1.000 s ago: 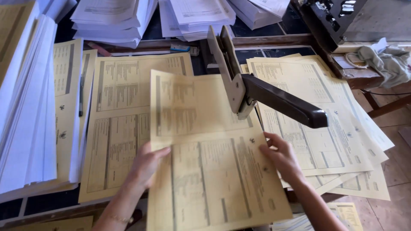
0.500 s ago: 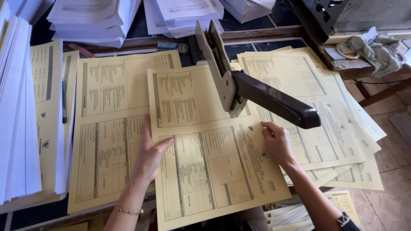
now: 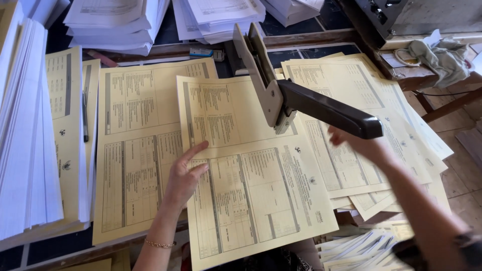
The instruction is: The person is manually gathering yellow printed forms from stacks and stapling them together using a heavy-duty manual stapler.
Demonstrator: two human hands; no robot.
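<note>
White paper stacks (image 3: pixel 216 17), tall white pile (image 3: pixel 25 135), black pen (image 3: pixel 85 116), grey cloth (image 3: pixel 442 55), scattered yellow forms (image 3: pixel 396 115)

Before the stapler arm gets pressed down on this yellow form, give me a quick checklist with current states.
1. Yellow sheet under the stapler head: ok.
2. Left hand flat on the sheet's left edge, steadying it: ok.
3. Left fingers clear of the head: ok.
4. Right hand on the black lever: not ok, it is below the lever, blurred.
5. Head on the centre fold: cannot tell.
6. Staples loaded: cannot tell.
</note>
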